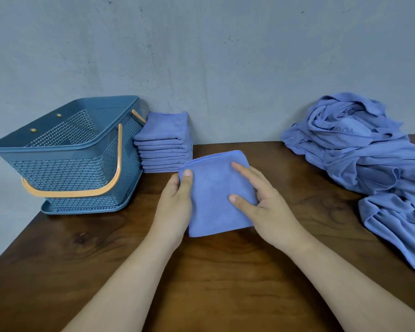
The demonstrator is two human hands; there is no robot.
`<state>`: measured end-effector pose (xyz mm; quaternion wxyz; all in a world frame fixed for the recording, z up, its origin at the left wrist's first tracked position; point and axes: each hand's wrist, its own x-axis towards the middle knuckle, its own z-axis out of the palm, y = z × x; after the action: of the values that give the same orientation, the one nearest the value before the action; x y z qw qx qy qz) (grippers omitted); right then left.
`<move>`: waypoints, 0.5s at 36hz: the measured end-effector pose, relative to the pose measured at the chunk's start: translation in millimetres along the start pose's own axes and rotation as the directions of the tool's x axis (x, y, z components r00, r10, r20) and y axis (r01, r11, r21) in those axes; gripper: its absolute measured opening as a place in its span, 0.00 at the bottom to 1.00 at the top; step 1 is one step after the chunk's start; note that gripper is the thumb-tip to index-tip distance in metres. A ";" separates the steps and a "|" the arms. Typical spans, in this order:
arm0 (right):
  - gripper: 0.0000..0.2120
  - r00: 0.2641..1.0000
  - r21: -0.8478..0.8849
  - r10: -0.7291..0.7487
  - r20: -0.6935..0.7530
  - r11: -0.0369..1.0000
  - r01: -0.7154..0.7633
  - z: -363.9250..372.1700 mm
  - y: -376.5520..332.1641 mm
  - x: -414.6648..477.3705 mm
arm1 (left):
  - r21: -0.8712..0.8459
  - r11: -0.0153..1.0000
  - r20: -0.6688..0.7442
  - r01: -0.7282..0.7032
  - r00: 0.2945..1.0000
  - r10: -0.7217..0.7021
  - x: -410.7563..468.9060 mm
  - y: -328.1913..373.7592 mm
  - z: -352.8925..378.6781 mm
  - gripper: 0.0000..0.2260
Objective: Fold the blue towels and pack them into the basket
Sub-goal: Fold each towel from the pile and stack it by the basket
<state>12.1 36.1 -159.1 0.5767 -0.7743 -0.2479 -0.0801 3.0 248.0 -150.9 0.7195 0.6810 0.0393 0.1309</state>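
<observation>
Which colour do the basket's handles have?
Light orange handles on the blue basket; the head view shows them.

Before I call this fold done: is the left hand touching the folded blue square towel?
Touching. The head view shows the left hand holding the folded blue square towel by its left edge, thumb pressed on top.

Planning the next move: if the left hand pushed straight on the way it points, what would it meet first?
Probably the stack of folded towels, near its right edge, just beyond the folded towel that the left hand grips. Depth uncertain.
</observation>
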 end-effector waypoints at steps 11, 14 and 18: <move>0.32 0.996 -0.056 -0.089 -0.023 0.995 0.088 -8.3 -29.5 43.0 | -0.122 0.983 0.103 -0.139 0.983 0.152 8.5 17.7 -17.0 0.13; 0.31 0.988 -0.030 -0.152 -0.016 0.988 0.151 1.2 -44.8 71.6 | -0.185 0.961 0.030 -0.204 0.977 0.213 10.7 30.3 -25.4 0.17; 0.31 0.975 0.072 -0.209 -0.077 0.974 0.214 22.6 -60.8 128.0 | -0.370 0.874 -0.065 -0.316 0.947 0.316 17.0 46.5 -42.1 0.25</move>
<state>90.1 107.3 -62.0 0.6035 -0.7166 -0.3119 -0.1577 3.2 294.7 -105.7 0.8052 0.5277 -0.0973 0.2524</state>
